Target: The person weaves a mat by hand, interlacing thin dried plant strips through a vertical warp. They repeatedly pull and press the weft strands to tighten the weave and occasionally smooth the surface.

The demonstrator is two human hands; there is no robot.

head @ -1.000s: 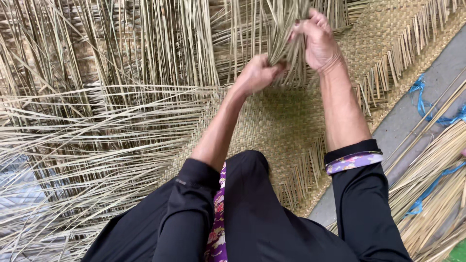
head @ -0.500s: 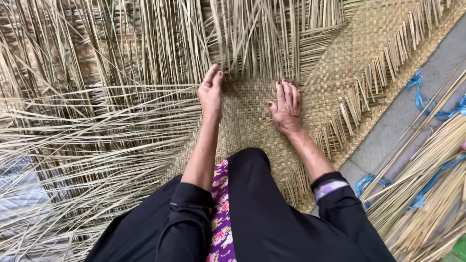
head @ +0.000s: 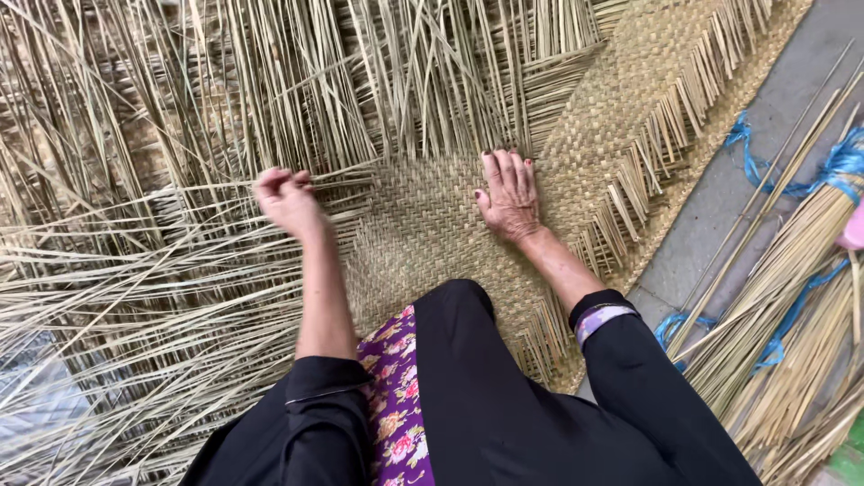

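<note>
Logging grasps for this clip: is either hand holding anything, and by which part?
The left hand pinches loose reed strands near the woven edge. The right hand holds nothing; it lies flat on the woven mat.

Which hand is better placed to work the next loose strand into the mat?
Probably the left hand: it is curled at the loose strands beside the woven edge. The right hand lies flat, fingers spread, on the finished mat.
</note>
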